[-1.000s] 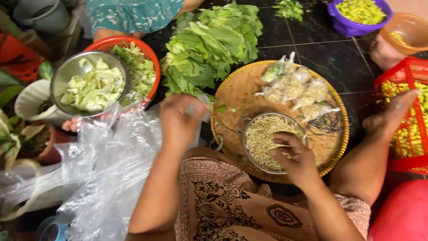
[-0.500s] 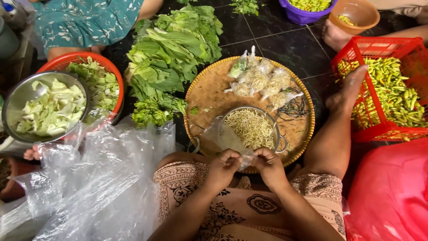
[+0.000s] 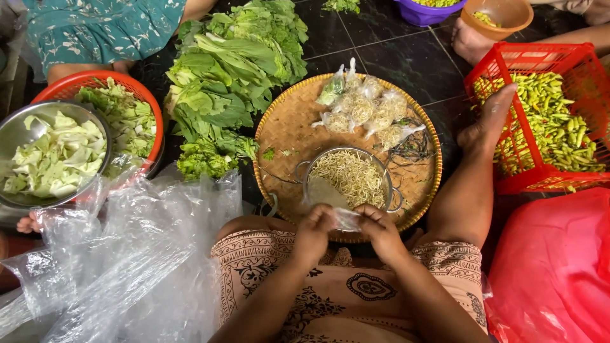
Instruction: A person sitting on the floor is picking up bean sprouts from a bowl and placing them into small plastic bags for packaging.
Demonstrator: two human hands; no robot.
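My left hand (image 3: 315,230) and my right hand (image 3: 379,227) are close together over my lap, both pinching a small clear plastic bag (image 3: 335,202) at the near edge of a metal colander (image 3: 389,181) full of pale bean sprouts (image 3: 349,176). The colander sits on a round woven bamboo tray (image 3: 286,130). Several small tied bags of sprouts (image 3: 365,111) lie at the tray's far side, next to a bunch of rubber bands (image 3: 413,147).
A heap of leafy greens (image 3: 229,82) lies left of the tray. A steel bowl of cut cabbage (image 3: 47,159) overlaps a red basket of greens (image 3: 124,114). Loose plastic sheeting (image 3: 127,254) lies lower left. My foot (image 3: 489,121) rests by a red crate of green chillies (image 3: 553,124). Another person's foot (image 3: 473,41).
My left hand came in from the plastic sheeting and my right hand left the colander; both now meet on the small bag. The view shifted so that everything sits further right.
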